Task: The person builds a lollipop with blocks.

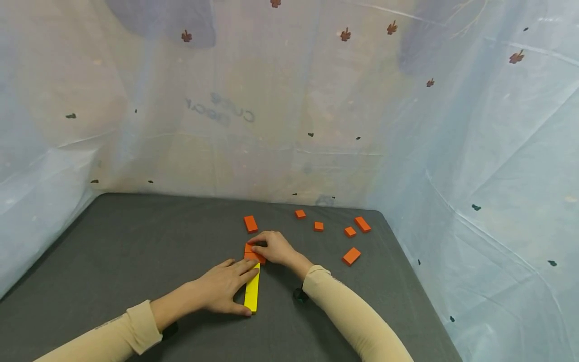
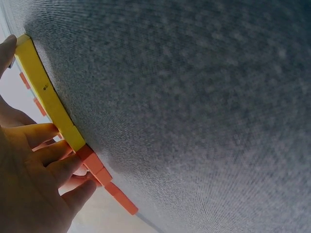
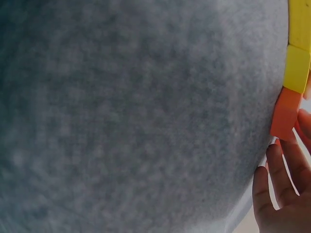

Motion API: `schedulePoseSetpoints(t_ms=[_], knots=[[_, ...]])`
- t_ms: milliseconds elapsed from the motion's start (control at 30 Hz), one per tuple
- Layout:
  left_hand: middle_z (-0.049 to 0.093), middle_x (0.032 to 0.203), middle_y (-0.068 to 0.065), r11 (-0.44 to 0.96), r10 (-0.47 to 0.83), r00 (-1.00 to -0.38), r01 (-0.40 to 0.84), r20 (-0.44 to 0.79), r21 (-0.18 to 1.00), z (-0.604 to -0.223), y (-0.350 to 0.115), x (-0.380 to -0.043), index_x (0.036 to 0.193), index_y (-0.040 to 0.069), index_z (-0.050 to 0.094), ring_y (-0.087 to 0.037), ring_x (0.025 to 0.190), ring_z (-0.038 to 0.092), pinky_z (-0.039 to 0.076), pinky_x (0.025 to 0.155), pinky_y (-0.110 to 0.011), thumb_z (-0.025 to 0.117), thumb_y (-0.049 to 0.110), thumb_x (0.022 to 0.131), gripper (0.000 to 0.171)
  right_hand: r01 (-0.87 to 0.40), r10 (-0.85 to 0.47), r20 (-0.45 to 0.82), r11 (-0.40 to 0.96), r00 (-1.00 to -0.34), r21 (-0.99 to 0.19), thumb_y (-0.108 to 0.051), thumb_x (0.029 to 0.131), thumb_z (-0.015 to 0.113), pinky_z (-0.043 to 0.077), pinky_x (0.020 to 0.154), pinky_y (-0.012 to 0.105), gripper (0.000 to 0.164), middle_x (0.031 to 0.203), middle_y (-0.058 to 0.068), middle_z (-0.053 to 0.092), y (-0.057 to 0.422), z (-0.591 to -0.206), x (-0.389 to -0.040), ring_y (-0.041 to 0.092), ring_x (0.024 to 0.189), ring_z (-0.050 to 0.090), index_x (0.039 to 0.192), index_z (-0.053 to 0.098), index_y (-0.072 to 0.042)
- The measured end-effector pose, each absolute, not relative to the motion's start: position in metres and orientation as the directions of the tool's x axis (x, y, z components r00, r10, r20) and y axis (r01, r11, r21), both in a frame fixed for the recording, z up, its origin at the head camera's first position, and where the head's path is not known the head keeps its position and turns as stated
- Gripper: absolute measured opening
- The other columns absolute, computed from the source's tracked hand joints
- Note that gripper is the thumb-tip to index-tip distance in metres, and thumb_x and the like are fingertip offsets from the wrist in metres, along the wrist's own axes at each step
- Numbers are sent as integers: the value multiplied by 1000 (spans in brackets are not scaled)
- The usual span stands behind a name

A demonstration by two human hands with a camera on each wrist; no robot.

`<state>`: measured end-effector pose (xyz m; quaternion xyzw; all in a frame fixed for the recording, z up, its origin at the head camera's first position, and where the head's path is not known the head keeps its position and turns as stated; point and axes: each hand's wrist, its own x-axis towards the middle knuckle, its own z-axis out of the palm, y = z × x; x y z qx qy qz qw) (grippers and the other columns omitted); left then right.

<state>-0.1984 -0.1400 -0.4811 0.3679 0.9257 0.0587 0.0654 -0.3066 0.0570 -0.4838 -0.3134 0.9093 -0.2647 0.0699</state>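
A row of yellow blocks (image 1: pixel 252 291) lies on the dark table, its end-to-end seam plain in the right wrist view. Against its far end sits an orange block (image 1: pixel 259 258), with a smaller orange block (image 1: pixel 248 248) just beyond. My left hand (image 1: pixel 226 286) rests along the yellow row with fingers extended, thumb by the near end and fingertips around the join with the orange. From the right, my right hand (image 1: pixel 277 248) pinches the smaller orange block between thumb and fingers, partly covering it. In the right wrist view, its fingertips are right beside the orange blocks (image 3: pixel 285 114).
Beyond the hands lies one orange block (image 1: pixel 251 224). Several more orange pieces are scattered at the back right, including a small one (image 1: pixel 300 214) and a longer one (image 1: pixel 351 256). Translucent sheeting (image 1: pixel 271 151) hangs behind and beside the table (image 1: pixel 149 241).
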Motion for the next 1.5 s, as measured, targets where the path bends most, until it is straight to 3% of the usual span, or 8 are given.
schedulePoseSetpoints(t_ms=[733, 1033, 1200, 1500], knots=[[35, 167, -9, 733, 679, -728, 667, -90, 138, -485, -139, -200, 159, 11, 44, -28, 153, 35, 32, 121, -58, 60, 81, 86, 103, -528, -611, 49, 639, -790, -559, -24, 104, 67, 49, 109, 41, 29, 131, 2, 70, 60, -484, -304, 22, 126, 62, 132, 74, -18], [34, 168, -9, 726, 685, -725, 670, -78, 154, -486, -139, -202, 159, 12, 44, -29, 152, 37, 33, 119, -59, 62, 81, 85, 103, -544, -602, 129, 583, -788, -604, -21, 104, 66, 56, 99, 43, 37, 138, 6, 65, 92, -478, -315, 26, 120, 65, 140, 67, -11], [34, 168, -8, 727, 684, -724, 671, -82, 147, -485, -139, -203, 159, 13, 45, -28, 152, 37, 33, 120, -58, 63, 81, 85, 102, -534, -544, 182, 606, -819, -590, -20, 103, 68, 58, 93, 42, 37, 137, 6, 66, 120, -472, -326, 25, 116, 66, 138, 69, -10], [35, 167, -11, 715, 696, -715, 683, -68, 150, -480, -140, -198, 158, 9, 46, -30, 151, 38, 34, 119, -58, 65, 77, 86, 101, -382, -351, 178, 687, -919, -619, -20, 102, 69, 57, 89, 46, 37, 142, 11, 64, 169, -465, -344, 27, 113, 66, 138, 69, -11]])
